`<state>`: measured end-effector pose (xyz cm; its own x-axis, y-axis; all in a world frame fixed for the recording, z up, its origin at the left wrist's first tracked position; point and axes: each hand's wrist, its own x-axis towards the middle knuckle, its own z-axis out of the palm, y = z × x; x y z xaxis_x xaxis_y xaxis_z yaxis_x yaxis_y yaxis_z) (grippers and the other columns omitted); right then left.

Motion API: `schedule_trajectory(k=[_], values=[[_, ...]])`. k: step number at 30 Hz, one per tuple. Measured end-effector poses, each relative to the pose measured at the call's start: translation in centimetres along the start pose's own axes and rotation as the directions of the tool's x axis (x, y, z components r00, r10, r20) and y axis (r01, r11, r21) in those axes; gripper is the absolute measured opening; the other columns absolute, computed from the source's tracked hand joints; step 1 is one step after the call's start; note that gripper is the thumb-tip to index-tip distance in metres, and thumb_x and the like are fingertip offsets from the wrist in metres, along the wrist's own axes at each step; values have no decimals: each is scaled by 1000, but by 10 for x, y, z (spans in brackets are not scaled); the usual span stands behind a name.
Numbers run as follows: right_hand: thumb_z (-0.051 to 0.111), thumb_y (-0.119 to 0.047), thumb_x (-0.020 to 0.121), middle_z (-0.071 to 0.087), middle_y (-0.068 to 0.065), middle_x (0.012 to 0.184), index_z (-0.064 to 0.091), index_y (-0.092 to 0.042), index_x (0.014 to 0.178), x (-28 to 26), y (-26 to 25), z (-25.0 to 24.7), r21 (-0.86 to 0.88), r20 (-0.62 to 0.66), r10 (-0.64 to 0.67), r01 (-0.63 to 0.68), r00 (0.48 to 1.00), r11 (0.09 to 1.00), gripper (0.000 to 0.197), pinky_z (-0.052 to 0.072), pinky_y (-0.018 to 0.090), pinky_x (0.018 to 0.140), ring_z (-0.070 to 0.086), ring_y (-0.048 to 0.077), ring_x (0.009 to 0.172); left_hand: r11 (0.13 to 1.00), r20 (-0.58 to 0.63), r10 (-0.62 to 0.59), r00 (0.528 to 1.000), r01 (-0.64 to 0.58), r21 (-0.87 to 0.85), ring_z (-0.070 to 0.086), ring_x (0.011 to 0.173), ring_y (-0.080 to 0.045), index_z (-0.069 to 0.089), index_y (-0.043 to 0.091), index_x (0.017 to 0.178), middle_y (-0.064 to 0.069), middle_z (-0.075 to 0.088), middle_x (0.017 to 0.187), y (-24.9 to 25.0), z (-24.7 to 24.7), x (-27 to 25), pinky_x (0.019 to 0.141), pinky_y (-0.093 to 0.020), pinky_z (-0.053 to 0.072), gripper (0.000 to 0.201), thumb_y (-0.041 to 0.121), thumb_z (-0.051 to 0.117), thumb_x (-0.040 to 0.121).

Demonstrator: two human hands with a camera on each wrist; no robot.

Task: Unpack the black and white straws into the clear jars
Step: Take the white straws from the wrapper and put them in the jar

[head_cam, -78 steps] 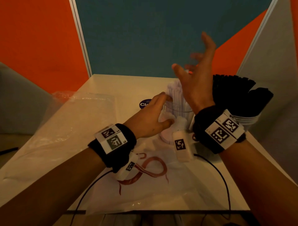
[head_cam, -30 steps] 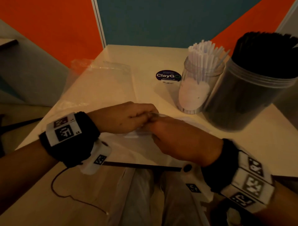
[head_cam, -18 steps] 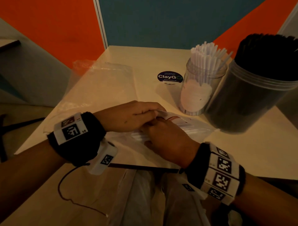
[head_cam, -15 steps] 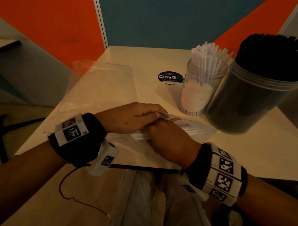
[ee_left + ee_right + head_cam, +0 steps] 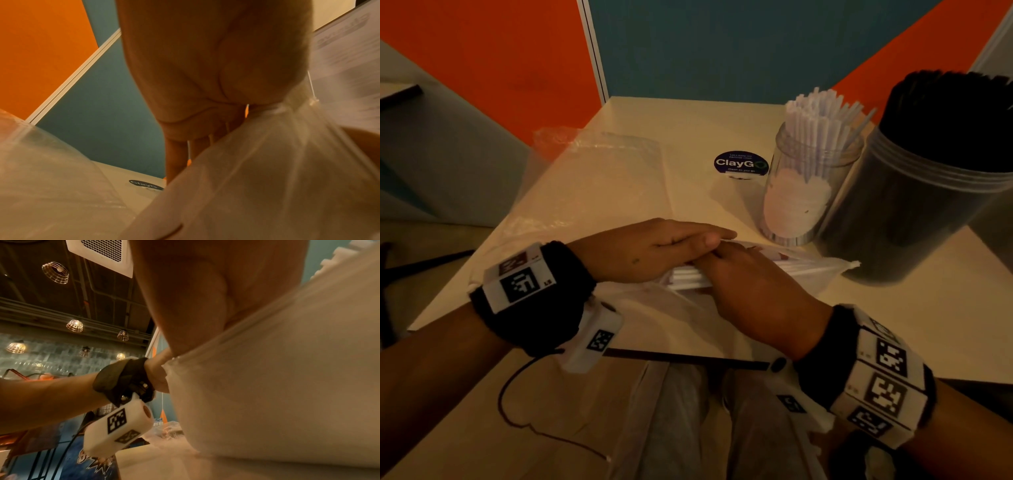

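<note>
Just in front of the white-straw jar (image 5: pixel 808 192), the left hand (image 5: pixel 654 250) lies flat on the straw bag (image 5: pixel 808 270) while the right hand (image 5: pixel 750 287) grips the white straws (image 5: pixel 688 275), so I'd pin the plastic and slide them out level.

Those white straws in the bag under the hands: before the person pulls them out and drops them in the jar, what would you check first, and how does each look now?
1. Bag held down: left hand lies on the plastic bag with straight fingers - ok.
2. Grip on the white straws in the bag: right hand reaches into the bag, its fingers hidden - cannot tell.
3. Small clear jar upright with its mouth open - ok.
4. Room left in that jar: it already holds many white straws - cannot tell.
5. Big jar of black straws stands touching or nearly touching the small jar, easy to bump - not ok.
</note>
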<state>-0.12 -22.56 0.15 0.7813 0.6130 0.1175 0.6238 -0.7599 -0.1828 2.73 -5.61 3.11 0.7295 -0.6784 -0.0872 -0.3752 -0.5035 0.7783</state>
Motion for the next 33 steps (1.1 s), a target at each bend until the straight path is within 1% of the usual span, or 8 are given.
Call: schedule_trajectory(k=[7,11,18,20,23,26,29,33], values=[[58,-11,84,69,10,104,60,-12,118,-7,6,-10,31,-112,18,-14,994,999,35,53,38,76,67,30,87,999,-12,-2,1000,2,41,43,127,8,43,26,140,17,49,140,-7,-6,-6,110,-17,32,44,31,42,96],[47,-37,94,60,-2,124,50,-25,128,-9,5,-13,2,-43,68,-68,997,998,36,42,29,89,59,18,108,988,12,7,1000,-9,157,42,127,11,38,35,140,20,46,141,-1,-11,-9,107,-11,32,47,30,44,93],[58,-38,87,68,-4,108,58,-31,117,-11,17,-23,150,13,90,-91,996,984,31,51,31,82,64,14,94,963,68,-29,997,10,271,51,120,2,35,37,143,15,52,138,9,-14,-12,101,-15,40,57,28,39,88],[67,-29,84,67,-21,85,66,-30,103,-15,19,-36,402,-30,58,-41,998,915,19,45,7,68,60,-7,76,966,44,-8,999,-3,258,64,101,-14,37,53,135,7,66,120,6,-12,-12,91,-32,50,48,32,38,92],[63,-38,81,65,-15,65,63,-28,78,-19,18,-59,645,-108,145,-42,983,763,10,47,11,56,60,-1,59,964,21,-14,1000,8,266,57,65,-4,42,52,133,17,67,84,1,-10,-12,63,-19,45,46,21,39,98],[57,-45,77,61,0,58,65,-12,78,-18,19,-77,791,-238,239,45,942,610,34,52,30,55,58,19,52,947,81,-41,996,13,321,55,111,5,38,35,143,25,55,130,0,-4,-9,94,-14,42,50,16,40,97],[58,-31,89,45,-2,51,60,-12,72,-13,20,-89,910,-335,328,213,883,354,26,44,29,48,46,14,44,937,179,-62,982,-4,348,38,128,9,37,33,143,20,40,146,-6,2,-9,108,-13,29,51,15,46,96],[47,-28,98,32,-3,49,53,-10,73,-6,17,-99,940,-337,376,328,863,90,31,34,24,44,33,10,41,902,324,-141,936,-14,431,38,130,4,40,36,142,22,39,146,-7,10,-5,112,-27,32,67,68,48,84]])
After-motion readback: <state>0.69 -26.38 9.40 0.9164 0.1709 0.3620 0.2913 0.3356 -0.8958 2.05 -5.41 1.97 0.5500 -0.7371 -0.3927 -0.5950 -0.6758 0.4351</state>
